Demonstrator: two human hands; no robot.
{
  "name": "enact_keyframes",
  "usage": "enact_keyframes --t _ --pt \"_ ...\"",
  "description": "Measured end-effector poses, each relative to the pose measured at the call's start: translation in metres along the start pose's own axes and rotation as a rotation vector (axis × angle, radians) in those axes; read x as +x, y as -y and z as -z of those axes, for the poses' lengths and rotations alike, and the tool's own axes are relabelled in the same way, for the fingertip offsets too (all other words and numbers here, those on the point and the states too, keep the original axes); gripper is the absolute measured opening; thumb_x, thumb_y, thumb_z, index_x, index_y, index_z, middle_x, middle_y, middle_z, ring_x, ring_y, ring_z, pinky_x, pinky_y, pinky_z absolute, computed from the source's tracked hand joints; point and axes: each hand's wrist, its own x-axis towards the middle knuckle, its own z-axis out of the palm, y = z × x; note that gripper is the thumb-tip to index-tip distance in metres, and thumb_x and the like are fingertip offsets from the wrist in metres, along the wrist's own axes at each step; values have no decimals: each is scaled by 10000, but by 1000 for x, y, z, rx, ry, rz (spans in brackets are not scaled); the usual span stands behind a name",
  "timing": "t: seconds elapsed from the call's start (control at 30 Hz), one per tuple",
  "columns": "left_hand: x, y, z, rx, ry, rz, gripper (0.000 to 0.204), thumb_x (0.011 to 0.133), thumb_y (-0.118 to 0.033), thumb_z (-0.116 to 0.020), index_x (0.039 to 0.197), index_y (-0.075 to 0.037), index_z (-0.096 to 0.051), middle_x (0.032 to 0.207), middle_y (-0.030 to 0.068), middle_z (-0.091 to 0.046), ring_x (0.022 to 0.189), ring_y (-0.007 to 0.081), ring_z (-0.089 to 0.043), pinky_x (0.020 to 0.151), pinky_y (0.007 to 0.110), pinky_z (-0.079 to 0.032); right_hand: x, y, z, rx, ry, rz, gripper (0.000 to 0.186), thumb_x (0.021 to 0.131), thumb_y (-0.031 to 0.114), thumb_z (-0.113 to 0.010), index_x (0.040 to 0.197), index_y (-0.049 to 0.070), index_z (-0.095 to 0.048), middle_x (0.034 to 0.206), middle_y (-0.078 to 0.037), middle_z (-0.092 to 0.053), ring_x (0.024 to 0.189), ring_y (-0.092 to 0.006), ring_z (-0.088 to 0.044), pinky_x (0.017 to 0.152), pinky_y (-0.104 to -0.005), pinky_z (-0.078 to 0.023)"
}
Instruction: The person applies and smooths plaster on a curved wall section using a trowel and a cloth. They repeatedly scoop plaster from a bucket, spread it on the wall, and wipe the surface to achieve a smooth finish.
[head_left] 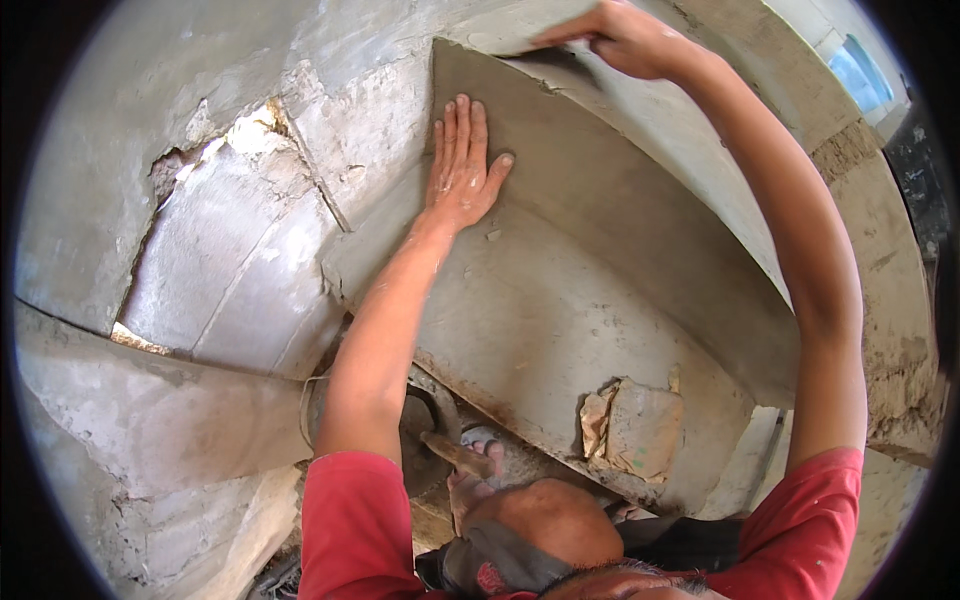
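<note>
My left hand (463, 165) lies flat, fingers stretched out, against the grey cement-plastered upright face (600, 170) near its far left corner. It holds nothing. Beyond that face's top edge, my right hand (630, 42) reaches over to the pale upper ledge (690, 130). Its fingers are drawn together and point left, close to the ledge. A dark, blurred patch shows beneath them, and what they grip cannot be made out. Below the upright face is a wide plastered shelf (560, 300) with small crumbs on it.
A crumpled brown paper bag (640, 428) lies on the shelf's near right part. A broken opening with light panels (230, 235) is at the left. Below stand a dark round container and a wooden handle (458, 453) beside my foot. Something blue (860, 75) is at far right.
</note>
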Motion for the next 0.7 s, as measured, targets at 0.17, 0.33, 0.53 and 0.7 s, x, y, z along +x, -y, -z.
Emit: enact_keyframes --t 0.17,0.33,0.53,0.7 --pt "-2 -2 -1 96 -19 -114 836 1114 -470 -496 1707 29 -183 1790 259 -122 1654 472 -79 1349 606 -80 -96 20 22 25 23 -54 621 804 -168 -478 1286 74 -786 1240 -146 -796 1251 -330 -722 1059 -412 -556" --pt "-4 -5 0 109 10 -144 831 1105 -453 -518 1705 25 -200 1795 233 -137 1652 472 -93 1352 602 -76 -132 31 52 30 60 -276 537 887 -146 -511 1318 49 -766 1282 -150 -785 1288 -304 -707 1099 -405 -528" --pt "-3 -10 5 125 1 -155 826 1095 -428 -539 1703 26 -214 1793 237 -149 1658 457 -88 1352 588 -80 -9 14 26 -17 -135 -145 702 749 -118 -444 1318 119 -781 1252 -224 -767 1151 -380 -739 1041 -423 -563" --pt "-2 -11 8 129 38 -125 819 1088 -436 -533 1708 1 -224 1790 237 -165 1658 452 -93 1353 579 -87 53 23 -7 -6 -147 -42 705 749 -115 -435 1327 108 -773 1267 -243 -755 1179 -383 -730 1061 -434 -551"
